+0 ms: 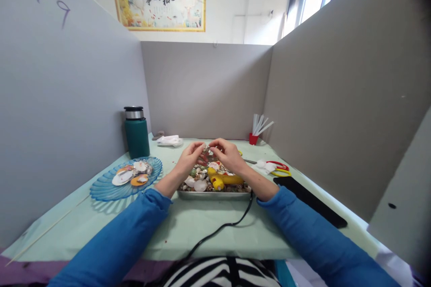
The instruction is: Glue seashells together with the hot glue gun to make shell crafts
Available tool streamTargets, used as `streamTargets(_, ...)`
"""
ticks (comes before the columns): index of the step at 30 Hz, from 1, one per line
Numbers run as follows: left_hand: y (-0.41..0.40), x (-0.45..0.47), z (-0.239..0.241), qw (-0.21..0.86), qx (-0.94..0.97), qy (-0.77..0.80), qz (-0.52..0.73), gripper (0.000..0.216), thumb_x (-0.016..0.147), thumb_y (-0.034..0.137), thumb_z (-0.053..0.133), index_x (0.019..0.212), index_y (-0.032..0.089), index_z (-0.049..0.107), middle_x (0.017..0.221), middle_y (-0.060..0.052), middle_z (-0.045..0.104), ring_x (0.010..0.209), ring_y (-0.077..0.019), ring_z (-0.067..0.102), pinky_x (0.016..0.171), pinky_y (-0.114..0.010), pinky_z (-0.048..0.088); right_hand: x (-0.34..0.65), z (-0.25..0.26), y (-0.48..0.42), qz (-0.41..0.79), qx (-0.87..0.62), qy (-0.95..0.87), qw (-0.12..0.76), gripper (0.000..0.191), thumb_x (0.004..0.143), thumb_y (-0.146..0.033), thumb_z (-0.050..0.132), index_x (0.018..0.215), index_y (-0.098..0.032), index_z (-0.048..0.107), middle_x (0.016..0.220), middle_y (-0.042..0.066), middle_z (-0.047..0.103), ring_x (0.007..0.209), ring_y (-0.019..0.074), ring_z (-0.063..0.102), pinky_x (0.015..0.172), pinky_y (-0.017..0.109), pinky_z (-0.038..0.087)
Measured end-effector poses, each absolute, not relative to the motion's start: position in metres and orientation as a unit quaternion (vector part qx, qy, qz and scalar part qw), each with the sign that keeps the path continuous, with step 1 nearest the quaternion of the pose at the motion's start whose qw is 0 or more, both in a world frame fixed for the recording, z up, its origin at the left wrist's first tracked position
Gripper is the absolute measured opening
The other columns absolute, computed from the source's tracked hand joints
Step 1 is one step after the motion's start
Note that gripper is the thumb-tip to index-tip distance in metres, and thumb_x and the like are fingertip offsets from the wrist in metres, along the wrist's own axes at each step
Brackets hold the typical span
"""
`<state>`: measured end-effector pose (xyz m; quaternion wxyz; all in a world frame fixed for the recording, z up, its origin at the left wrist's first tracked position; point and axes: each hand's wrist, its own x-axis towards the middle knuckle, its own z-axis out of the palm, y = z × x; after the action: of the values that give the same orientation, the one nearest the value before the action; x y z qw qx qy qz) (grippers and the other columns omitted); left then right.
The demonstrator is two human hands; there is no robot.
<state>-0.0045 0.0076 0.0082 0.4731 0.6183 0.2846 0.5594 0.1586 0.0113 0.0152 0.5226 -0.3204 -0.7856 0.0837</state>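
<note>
Over the far part of a metal tray [215, 196], my left hand [191, 158] and my right hand [227, 154] meet with fingertips pinched around a small shell piece [206, 148]. Its exact shape is partly hidden by the fingers. Below them the tray is filled with mixed seashells [200, 185], some white, some brown and spotted. A yellow glue gun [224, 180] lies on top of these shells, toward the near right, with its black cord [232, 223] running over the tray's edge toward me.
On the left stand a blue scalloped plate [101, 188] bearing shell pieces [125, 176] and a green bottle [137, 136]. A thin stick [47, 232] lies nearby. Rightward are red-and-yellow-handled scissors [281, 169], a black slab [310, 202] and a red cup [253, 139] of glue sticks. Grey partitions [207, 89] enclose the table.
</note>
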Motion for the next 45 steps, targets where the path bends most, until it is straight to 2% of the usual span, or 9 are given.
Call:
streamTargets(2, 0.007, -0.005, 0.008, 0.482, 0.616, 0.288, 0.552, 0.037, 0.075, 0.042, 0.063, 0.097, 0.013, 0.056, 0.071, -0.001, 0.059, 0.058, -0.0117, 0.058, 0.053, -0.026, 0.053, 0.158, 0.015, 0.010, 0.085, -0.329, -0.786, 0.517, 0.012, 0.084, -0.025, 0.052, 0.085, -0.017, 0.061, 0.078, 0.002, 0.064, 0.068, 0.0128, 0.057, 0.064, 0.024, 0.045)
streamTargets(5, 0.006, -0.006, 0.008, 0.497, 0.618, 0.277, 0.542, 0.040, 0.075, 0.041, 0.061, 0.104, 0.013, 0.057, 0.069, -0.001, 0.059, 0.058, -0.0122, 0.059, 0.055, -0.026, 0.052, 0.158, 0.015, 0.009, 0.093, -0.338, -0.777, 0.523, 0.012, 0.084, -0.028, 0.052, 0.082, -0.018, 0.060, 0.075, 0.002, 0.064, 0.064, 0.0127, 0.057, 0.060, 0.024, 0.044)
streamTargets(11, 0.005, -0.007, 0.008, 0.501, 0.647, 0.253, 0.517, 0.044, 0.070, 0.030, 0.066, 0.110, 0.015, 0.057, 0.081, -0.003, 0.063, 0.060, -0.0120, 0.060, 0.058, -0.026, 0.051, 0.155, 0.014, 0.005, 0.098, -0.353, -0.762, 0.534, 0.014, 0.084, -0.031, 0.053, 0.081, -0.019, 0.058, 0.070, 0.001, 0.063, 0.057, 0.0128, 0.055, 0.054, 0.024, 0.041)
streamTargets(16, 0.006, -0.006, 0.007, 0.468, 0.653, 0.270, 0.531, 0.042, 0.073, 0.039, 0.065, 0.106, 0.015, 0.059, 0.072, -0.001, 0.062, 0.054, -0.0109, 0.056, 0.053, -0.025, 0.048, 0.153, 0.014, 0.002, 0.063, -0.349, -0.777, 0.520, 0.012, 0.083, -0.030, 0.053, 0.082, -0.019, 0.059, 0.071, 0.002, 0.064, 0.064, 0.0139, 0.056, 0.058, 0.024, 0.041)
streamTargets(24, 0.006, -0.006, 0.008, 0.473, 0.653, 0.285, 0.519, 0.044, 0.073, 0.042, 0.064, 0.108, 0.015, 0.058, 0.062, 0.001, 0.059, 0.054, -0.0124, 0.057, 0.053, -0.024, 0.048, 0.153, 0.013, 0.002, 0.001, -0.359, -0.785, 0.505, 0.009, 0.084, -0.025, 0.055, 0.080, -0.018, 0.059, 0.074, 0.002, 0.065, 0.065, 0.0134, 0.055, 0.060, 0.023, 0.039)
streamTargets(30, 0.007, -0.007, 0.007, 0.480, 0.650, 0.280, 0.519, 0.041, 0.072, 0.040, 0.065, 0.105, 0.015, 0.061, 0.071, -0.002, 0.063, 0.056, -0.0127, 0.058, 0.056, -0.026, 0.049, 0.153, 0.011, 0.000, -0.043, -0.350, -0.798, 0.489, 0.008, 0.085, -0.025, 0.055, 0.082, -0.019, 0.060, 0.076, 0.002, 0.066, 0.065, 0.0136, 0.055, 0.062, 0.024, 0.038)
streamTargets(36, 0.006, -0.006, 0.008, 0.487, 0.646, 0.262, 0.526, 0.037, 0.072, 0.039, 0.066, 0.101, 0.014, 0.065, 0.067, -0.001, 0.062, 0.057, -0.0124, 0.057, 0.060, -0.028, 0.050, 0.154, 0.011, -0.001, -0.066, -0.356, -0.795, 0.487, 0.009, 0.084, -0.025, 0.056, 0.078, -0.019, 0.059, 0.072, 0.001, 0.064, 0.061, 0.0134, 0.054, 0.061, 0.024, 0.036)
streamTargets(40, 0.004, -0.005, 0.009, 0.486, 0.643, 0.257, 0.533, 0.034, 0.071, 0.036, 0.067, 0.096, 0.014, 0.067, 0.076, -0.003, 0.065, 0.062, -0.0133, 0.058, 0.064, -0.029, 0.051, 0.154, 0.009, -0.001, -0.085, -0.349, -0.801, 0.478, 0.010, 0.086, -0.026, 0.054, 0.079, -0.020, 0.060, 0.073, 0.001, 0.064, 0.062, 0.0136, 0.054, 0.062, 0.024, 0.036)
streamTargets(45, 0.006, -0.005, 0.008, 0.492, 0.627, 0.260, 0.545, 0.037, 0.068, 0.031, 0.069, 0.101, 0.014, 0.067, 0.076, -0.003, 0.067, 0.062, -0.0137, 0.059, 0.067, -0.031, 0.051, 0.154, 0.007, 0.000, -0.109, -0.346, -0.804, 0.471, 0.012, 0.087, -0.026, 0.052, 0.082, -0.020, 0.061, 0.077, 0.003, 0.065, 0.064, 0.0141, 0.055, 0.063, 0.024, 0.036)
